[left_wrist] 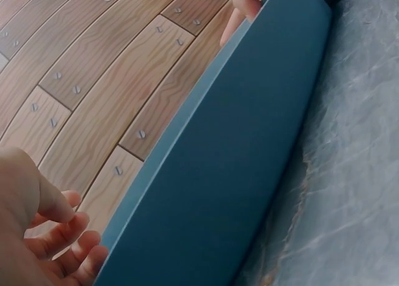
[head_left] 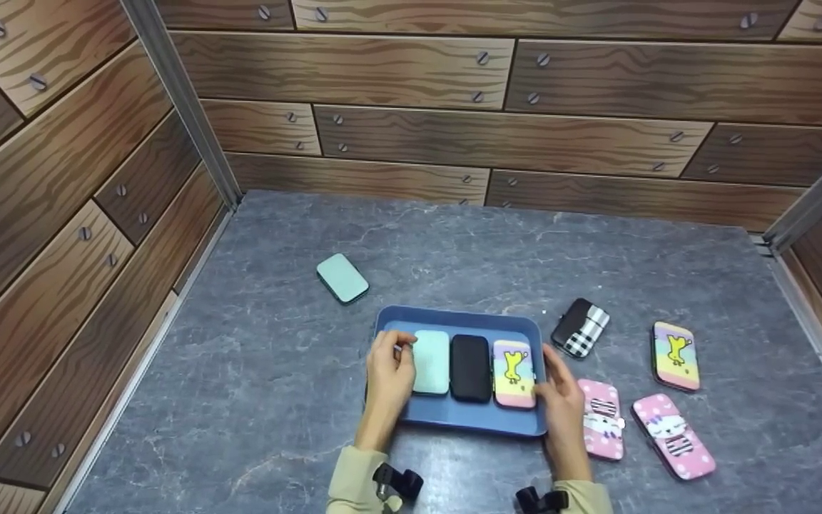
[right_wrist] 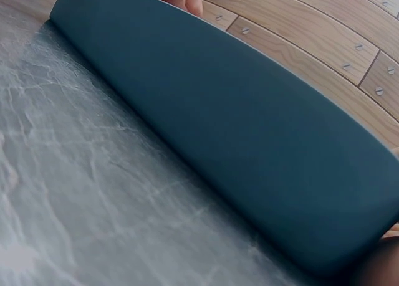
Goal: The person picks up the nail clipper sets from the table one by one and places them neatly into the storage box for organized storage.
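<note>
A blue tray (head_left: 464, 420) holds a mint case (head_left: 431, 362), a black case (head_left: 470, 368) and a pastel case with a yellow figure (head_left: 514, 373), side by side. My left hand (head_left: 389, 378) is over the tray's left side, beside the mint case. Its fingers (left_wrist: 65, 242) are loosely curled with nothing visible between them in the left wrist view. At the right wall, my right hand (head_left: 564, 410) grips the tray, thumb at the rim and fingers along the outside. The tray's outer wall (right_wrist: 218, 118) hides most of the right hand in the right wrist view.
Another mint case (head_left: 342, 278) lies behind the tray, to the left. Right of the tray are a black-and-checked case (head_left: 581, 328), another pastel case (head_left: 676, 355) and two pink cases (head_left: 602, 420), (head_left: 673, 436). Wood-patterned walls (head_left: 411, 71) enclose the grey surface (head_left: 261, 357).
</note>
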`<control>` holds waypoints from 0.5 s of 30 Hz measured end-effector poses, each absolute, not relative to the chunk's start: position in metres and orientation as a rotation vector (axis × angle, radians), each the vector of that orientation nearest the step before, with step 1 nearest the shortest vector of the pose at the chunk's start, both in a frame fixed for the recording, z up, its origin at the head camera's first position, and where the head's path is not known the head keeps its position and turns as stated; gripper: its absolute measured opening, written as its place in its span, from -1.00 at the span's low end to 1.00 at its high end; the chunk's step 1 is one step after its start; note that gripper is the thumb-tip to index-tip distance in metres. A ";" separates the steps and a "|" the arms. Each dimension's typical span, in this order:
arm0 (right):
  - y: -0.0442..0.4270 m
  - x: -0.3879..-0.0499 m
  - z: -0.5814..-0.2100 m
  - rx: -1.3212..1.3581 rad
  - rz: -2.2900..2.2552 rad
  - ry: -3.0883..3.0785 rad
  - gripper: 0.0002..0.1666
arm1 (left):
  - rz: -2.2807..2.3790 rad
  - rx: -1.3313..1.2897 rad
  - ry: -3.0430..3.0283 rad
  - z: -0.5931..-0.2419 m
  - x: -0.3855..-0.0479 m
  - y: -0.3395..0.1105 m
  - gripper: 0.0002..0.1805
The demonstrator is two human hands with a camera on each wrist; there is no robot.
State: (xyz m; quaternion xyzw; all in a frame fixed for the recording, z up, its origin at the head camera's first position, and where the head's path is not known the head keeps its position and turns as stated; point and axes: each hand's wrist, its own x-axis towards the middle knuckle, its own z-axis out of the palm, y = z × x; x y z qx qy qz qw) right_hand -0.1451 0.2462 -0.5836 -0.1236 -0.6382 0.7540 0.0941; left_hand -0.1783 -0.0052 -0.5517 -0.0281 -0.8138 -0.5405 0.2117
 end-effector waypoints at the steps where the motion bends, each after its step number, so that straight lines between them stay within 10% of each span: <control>1: 0.246 -0.145 -0.583 -0.367 2.238 -1.894 -0.15 | -1.499 -0.072 -2.260 -0.551 -0.179 -0.006 -0.80; 15: 0.247 -0.146 -0.583 -0.366 2.257 -1.899 -0.13 | -1.513 -0.064 -2.246 -0.543 -0.183 -0.013 -0.82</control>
